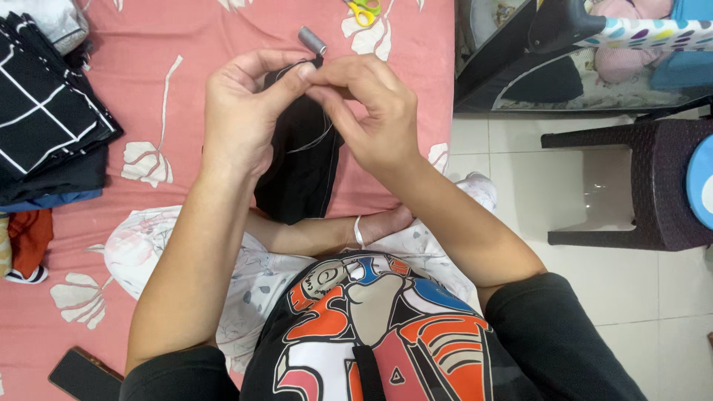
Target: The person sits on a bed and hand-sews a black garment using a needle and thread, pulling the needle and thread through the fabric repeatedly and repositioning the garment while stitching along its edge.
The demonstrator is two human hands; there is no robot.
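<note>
My left hand (241,111) pinches the top edge of a black garment (301,167) that hangs down over my lap. My right hand (371,111) meets it at the same spot, thumb and fingers pinched together at the fabric edge, with a thin light thread (316,141) trailing across the cloth. Whether a needle sits between the fingers is too small to tell. A grey thread spool (312,41) lies on the pink floral bedsheet (186,44) just above my hands.
Yellow-handled scissors (364,11) lie at the top of the bed. Folded clothes, black with white grid lines (44,111), are stacked at the left. A dark phone (82,375) lies at the lower left. A dark plastic stool (653,178) stands on the tiled floor at the right.
</note>
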